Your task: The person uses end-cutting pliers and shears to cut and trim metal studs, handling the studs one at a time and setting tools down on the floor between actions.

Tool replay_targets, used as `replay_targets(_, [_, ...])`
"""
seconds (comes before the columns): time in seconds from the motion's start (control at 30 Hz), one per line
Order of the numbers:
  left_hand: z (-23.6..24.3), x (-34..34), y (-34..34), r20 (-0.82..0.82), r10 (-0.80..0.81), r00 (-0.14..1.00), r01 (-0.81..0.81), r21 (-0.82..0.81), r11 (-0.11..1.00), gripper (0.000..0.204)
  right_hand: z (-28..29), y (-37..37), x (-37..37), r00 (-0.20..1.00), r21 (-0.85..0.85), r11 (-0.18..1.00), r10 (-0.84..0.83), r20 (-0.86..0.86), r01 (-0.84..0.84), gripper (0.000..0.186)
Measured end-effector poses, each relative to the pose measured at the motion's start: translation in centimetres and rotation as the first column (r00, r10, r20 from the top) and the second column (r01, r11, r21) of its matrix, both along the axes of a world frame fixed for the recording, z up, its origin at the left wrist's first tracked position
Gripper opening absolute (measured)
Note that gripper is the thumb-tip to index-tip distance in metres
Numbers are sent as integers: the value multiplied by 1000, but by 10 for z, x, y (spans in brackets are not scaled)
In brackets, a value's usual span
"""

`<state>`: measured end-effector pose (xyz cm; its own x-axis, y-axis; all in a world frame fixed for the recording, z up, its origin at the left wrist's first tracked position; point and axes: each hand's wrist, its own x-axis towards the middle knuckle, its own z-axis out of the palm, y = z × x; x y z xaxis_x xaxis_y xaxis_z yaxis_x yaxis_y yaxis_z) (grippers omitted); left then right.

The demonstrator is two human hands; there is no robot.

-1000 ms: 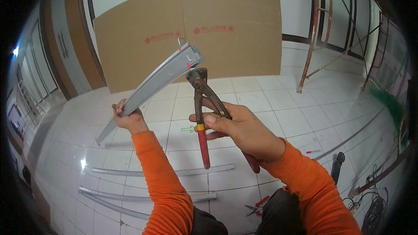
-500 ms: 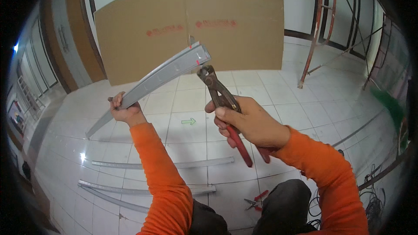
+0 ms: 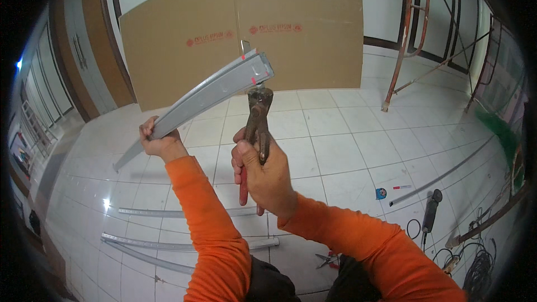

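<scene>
My left hand point(image 3: 161, 138) is closed around a long grey metal channel point(image 3: 215, 90), which slants up toward the right with red marks near its raised end. My right hand point(image 3: 267, 176) grips red-handled end-cutting pincers point(image 3: 258, 120) upright by the handles. The pincers' jaws are at the underside of the channel's raised end, close to a red mark; I cannot tell whether they bite the metal. A thin tab of metal point(image 3: 245, 46) sticks up beside that end.
Several metal strips point(image 3: 184, 244) lie on the tiled floor point(image 3: 347, 145). Red-handled pliers point(image 3: 327, 259) lie by my knees. On the right are a blue tape measure point(image 3: 381, 193), a long bar point(image 3: 442, 173), a corded power tool point(image 3: 430, 211) and scaffolding point(image 3: 399, 50). A brown board point(image 3: 302, 0) leans at the back.
My right hand has moved left with the pincers, turning them upright and bringing their jaws under the channel's end. The floor tools on the right have come into view. My left hand keeps its hold.
</scene>
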<state>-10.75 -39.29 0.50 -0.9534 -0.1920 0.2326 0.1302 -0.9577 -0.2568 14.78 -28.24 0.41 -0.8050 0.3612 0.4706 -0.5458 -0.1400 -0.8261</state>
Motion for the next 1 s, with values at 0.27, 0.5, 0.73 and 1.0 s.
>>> replay_targets(0.27, [-33, -46, -14, -191, -126, 973, 130, 9, 991, 16, -11, 12, 14, 983, 291, 948, -159, 93, 126, 31])
replay_targets(0.5, [-43, -57, -9, -126, -90, 988, 99, 72, 992, 7, 6, 44, 38, 943, 336, 941, -73, 326, -44, 37])
replay_targets(0.73, [-42, -54, -12, -81, -22, 997, 25, 43, 999, 4, 22, 64, 45, 900, 330, 933, -14, 436, -145, 44])
replay_targets(1.0, [-34, -48, -19, -155, 14, 988, -6, 50, 999, 4, 37, 80, 37, 881, 251, 920, 166, 444, -300, 53])
